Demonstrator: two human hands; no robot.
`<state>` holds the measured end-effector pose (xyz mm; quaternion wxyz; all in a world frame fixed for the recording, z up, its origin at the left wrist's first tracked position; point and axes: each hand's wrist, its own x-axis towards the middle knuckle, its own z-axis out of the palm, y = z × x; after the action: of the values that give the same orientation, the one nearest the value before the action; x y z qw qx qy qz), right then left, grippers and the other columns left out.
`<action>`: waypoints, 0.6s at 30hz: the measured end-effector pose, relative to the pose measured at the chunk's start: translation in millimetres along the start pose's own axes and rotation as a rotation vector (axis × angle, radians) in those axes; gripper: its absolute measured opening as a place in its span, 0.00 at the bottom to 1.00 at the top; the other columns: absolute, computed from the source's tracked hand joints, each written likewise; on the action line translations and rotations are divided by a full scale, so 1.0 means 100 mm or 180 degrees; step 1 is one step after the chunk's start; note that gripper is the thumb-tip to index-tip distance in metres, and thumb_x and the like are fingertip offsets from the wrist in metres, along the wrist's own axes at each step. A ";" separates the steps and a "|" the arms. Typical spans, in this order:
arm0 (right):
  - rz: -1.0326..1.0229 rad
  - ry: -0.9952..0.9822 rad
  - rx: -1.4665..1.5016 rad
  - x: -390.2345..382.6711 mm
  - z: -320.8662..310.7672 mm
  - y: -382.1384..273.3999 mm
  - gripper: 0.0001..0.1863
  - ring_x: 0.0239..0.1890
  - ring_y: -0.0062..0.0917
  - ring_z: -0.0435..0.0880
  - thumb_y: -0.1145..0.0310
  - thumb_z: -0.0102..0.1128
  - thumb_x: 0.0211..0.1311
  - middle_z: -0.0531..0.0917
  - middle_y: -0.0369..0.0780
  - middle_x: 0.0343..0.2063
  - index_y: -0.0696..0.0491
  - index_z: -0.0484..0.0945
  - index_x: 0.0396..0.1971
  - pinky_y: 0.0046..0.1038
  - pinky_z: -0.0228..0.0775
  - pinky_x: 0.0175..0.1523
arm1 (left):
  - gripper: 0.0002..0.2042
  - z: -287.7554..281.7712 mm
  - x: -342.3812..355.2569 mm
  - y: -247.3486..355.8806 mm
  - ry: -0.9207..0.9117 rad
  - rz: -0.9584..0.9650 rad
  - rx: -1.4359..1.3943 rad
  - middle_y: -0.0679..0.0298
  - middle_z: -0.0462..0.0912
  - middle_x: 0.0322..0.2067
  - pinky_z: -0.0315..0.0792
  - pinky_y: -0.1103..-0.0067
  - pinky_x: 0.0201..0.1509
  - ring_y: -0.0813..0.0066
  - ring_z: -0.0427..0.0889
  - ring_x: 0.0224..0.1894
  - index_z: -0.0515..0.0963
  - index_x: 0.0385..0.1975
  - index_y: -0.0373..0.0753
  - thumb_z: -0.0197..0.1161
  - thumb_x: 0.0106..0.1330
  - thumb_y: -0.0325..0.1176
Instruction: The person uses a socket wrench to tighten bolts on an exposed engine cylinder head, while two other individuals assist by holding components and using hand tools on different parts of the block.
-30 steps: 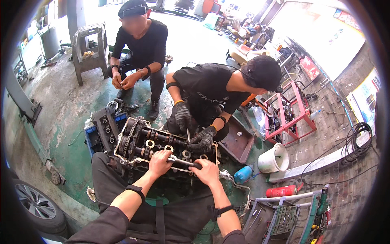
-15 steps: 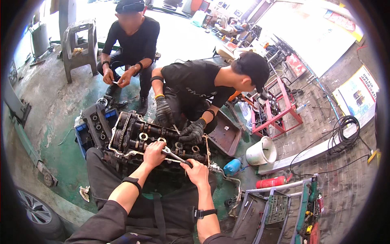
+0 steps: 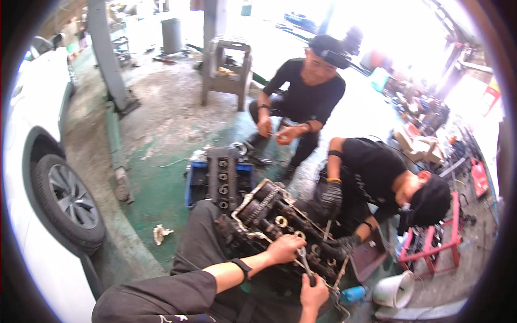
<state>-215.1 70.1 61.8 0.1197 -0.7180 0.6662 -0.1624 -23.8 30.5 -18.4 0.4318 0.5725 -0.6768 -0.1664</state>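
Head view: the right hand [image 3: 314, 293] wraps the wrench [image 3: 305, 261]; the left hand [image 3: 286, 249] touches its far end, grip too blurred for me to tell.

I'm seeing my head view swinging left: the engine [image 3: 280, 211] and ratchet wrench [image 3: 306, 264] are sitting lower and farther right, the wrench is slanting more steeply, and far more of a white car [image 3: 24, 134] is showing around its wheel [image 3: 72, 196].

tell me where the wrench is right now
In the head view, the wrench is low, just right of centre, over the near edge of the engine, left hand at its head, right hand on its dark grip.
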 end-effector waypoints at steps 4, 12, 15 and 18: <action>-0.0568 -0.0075 0.0357 0.42 0.02 0.18 0.17 0.32 0.41 0.82 0.60 0.73 0.42 0.83 0.45 0.26 0.56 0.82 0.29 0.38 0.72 0.41 | 0.20 0.04 -0.03 -0.10 0.0034 -0.0017 0.0086 0.56 0.78 0.40 0.72 0.67 0.50 0.56 0.77 0.46 0.74 0.42 0.37 0.66 0.47 0.31; -0.1085 -0.0243 0.0388 0.99 0.05 0.41 0.18 0.38 0.41 0.78 0.63 0.75 0.37 0.81 0.44 0.30 0.57 0.81 0.29 0.38 0.69 0.45 | 0.17 0.02 0.04 -0.04 0.0258 0.0155 0.0268 0.57 0.78 0.34 0.72 0.67 0.45 0.55 0.79 0.39 0.73 0.40 0.37 0.66 0.52 0.34; -0.1003 -0.0338 0.0308 0.62 -0.02 0.25 0.16 0.36 0.42 0.80 0.62 0.72 0.44 0.80 0.44 0.30 0.57 0.80 0.30 0.38 0.71 0.42 | 0.16 -0.01 0.01 -0.07 0.0340 0.0139 0.0256 0.58 0.78 0.34 0.73 0.67 0.45 0.56 0.79 0.39 0.73 0.38 0.38 0.67 0.50 0.33; -0.0873 0.0111 0.0003 0.47 0.08 0.21 0.18 0.34 0.42 0.79 0.57 0.71 0.45 0.80 0.42 0.29 0.54 0.79 0.30 0.41 0.69 0.39 | 0.17 -0.01 0.02 -0.06 0.0280 0.0080 0.0234 0.58 0.79 0.34 0.73 0.67 0.44 0.56 0.79 0.39 0.73 0.38 0.38 0.68 0.49 0.33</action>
<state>-228.3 21.0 49.7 0.0852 -0.7993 0.5637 -0.1900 -18.7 27.1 -21.5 0.4419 0.5862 -0.6700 -0.1106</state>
